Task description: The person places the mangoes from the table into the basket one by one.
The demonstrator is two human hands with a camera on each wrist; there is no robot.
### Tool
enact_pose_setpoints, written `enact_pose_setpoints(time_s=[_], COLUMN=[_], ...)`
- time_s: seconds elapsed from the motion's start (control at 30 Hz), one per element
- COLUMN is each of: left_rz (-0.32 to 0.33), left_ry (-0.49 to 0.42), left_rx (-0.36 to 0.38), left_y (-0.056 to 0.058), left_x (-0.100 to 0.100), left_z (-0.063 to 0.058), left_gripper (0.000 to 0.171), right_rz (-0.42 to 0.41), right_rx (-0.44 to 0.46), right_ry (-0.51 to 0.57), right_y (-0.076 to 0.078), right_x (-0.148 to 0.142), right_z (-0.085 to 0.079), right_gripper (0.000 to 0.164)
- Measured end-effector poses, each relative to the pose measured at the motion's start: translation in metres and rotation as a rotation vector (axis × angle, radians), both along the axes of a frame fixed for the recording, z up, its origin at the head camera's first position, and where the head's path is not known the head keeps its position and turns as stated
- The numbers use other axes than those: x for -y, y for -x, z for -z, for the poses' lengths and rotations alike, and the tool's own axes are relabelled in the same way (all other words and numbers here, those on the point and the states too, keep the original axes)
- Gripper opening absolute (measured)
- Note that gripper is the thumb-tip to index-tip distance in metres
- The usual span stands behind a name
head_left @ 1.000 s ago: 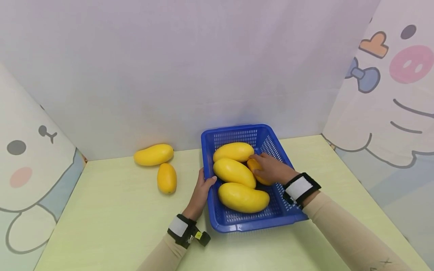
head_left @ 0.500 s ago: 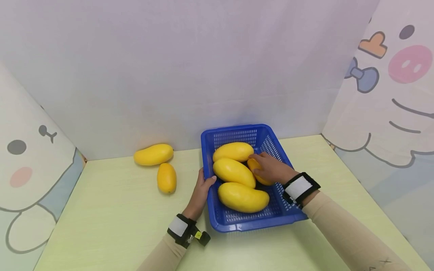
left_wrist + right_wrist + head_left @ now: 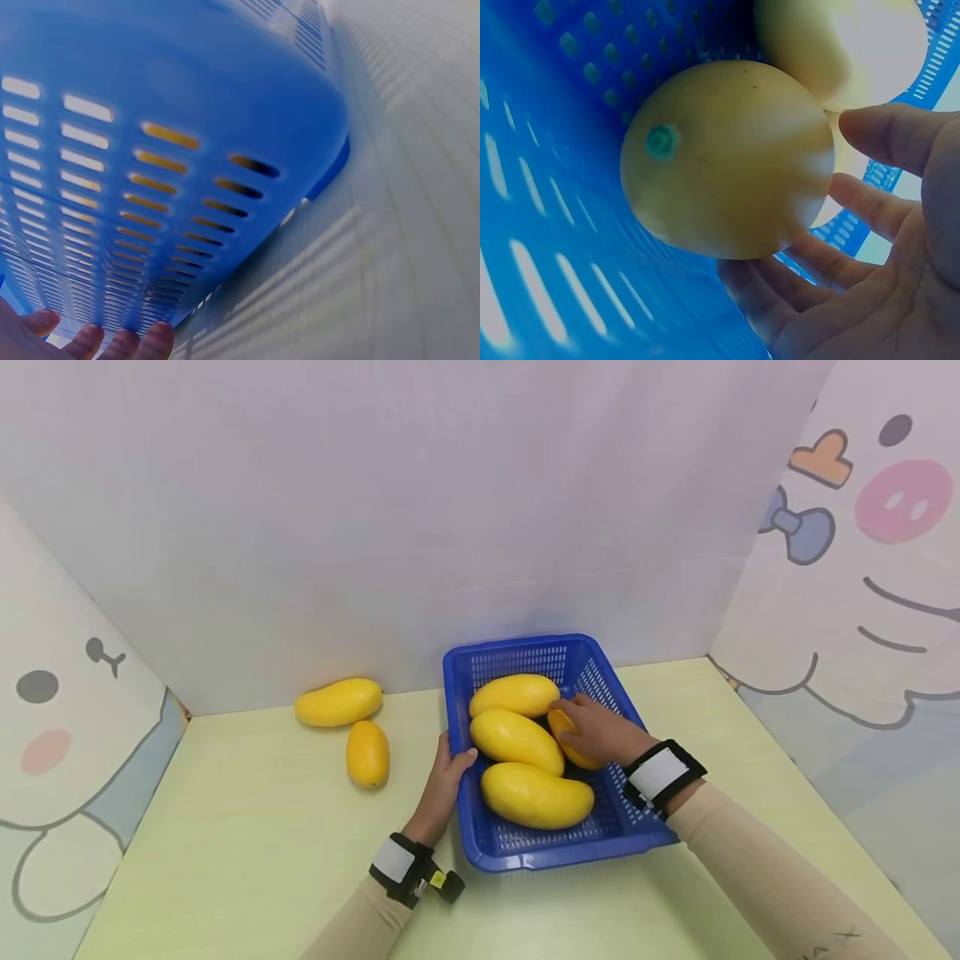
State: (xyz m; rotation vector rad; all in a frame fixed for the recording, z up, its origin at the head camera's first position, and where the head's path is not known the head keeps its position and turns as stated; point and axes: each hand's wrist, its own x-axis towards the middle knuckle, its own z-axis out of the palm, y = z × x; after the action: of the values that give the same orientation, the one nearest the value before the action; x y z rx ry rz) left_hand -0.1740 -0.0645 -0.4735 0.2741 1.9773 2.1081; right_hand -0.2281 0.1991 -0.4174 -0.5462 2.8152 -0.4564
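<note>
In the head view a blue slotted plastic basket [image 3: 525,862] stands on the table. My left hand [image 3: 441,785] holds its left side, thumb over the rim. The left wrist view catches those fingertips [image 3: 124,345] at the foot of the slotted wall. Inside the basket, my right hand [image 3: 606,735] grips a small orange-yellow mango [image 3: 561,723]. Seen from the right wrist, this mango [image 3: 727,165] shows a greenish end, with thumb and fingers curved about one side. Larger yellow mangoes lie to its left: a back one [image 3: 514,695], a middle one [image 3: 517,741] and a front one [image 3: 537,796].
On the pale yellow-green table [image 3: 247,843], left of the basket, lie a yellow mango [image 3: 339,702] near the wall and a smaller orange-yellow mango [image 3: 367,754] just in front of it. A pale cloth wall [image 3: 337,527] closes the back, and cartoon-printed panels flank both sides.
</note>
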Motion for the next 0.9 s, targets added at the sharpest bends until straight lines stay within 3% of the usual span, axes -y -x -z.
enact_pose_setpoints(time_s=[0.23,0.57,0.9], left_rz=[0.021,0.046,0.055], left_ry=[-0.025,-0.015,-0.028], left_rx=[0.024,0.033,0.025], left_y=[0.0,-0.01,-0.011], left_x=[0.001,0.003,0.004], left_z=[-0.003,-0.027,-0.027], left_gripper=[0.055,0.055,0.055], right_rz=[0.01,0.024,0.03], right_rx=[-0.019,-0.006,-0.013], right_ry=[-0.001,-0.002,-0.005], right_y=[0.0,0.0,0.001], right_x=[-0.001,0.001,0.001], right_z=[0.002,0.0,0.0], right_gripper=[0.048,0.048,0.047])
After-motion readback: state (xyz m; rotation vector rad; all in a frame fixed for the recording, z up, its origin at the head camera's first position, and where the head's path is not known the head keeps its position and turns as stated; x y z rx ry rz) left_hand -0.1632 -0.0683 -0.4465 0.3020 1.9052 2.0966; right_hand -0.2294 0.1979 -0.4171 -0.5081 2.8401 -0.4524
